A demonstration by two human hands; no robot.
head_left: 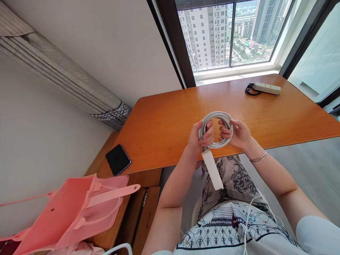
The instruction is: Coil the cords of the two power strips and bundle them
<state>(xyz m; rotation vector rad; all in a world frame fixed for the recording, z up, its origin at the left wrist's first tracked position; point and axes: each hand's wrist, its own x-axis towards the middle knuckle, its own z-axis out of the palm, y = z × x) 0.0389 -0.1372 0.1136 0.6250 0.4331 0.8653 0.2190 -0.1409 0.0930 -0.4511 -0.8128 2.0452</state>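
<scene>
Both hands hold a coiled white power cord (218,115) just above the near edge of the wooden desk. My left hand (203,135) is wrapped round the left side of the coil. On its right side, my right hand (237,132) is closed with the thumb and fingers on the loops. A white power strip (213,170) joined to the cord hangs down below my left hand, over my lap. The strip's sockets are not visible from here.
The desk (170,124) carries a second power strip (267,88) with a black cord at the back right. A dark phone or tablet (118,160) lies at the left edge. A pink bag (79,209) stands at the lower left. Behind is a window (228,39).
</scene>
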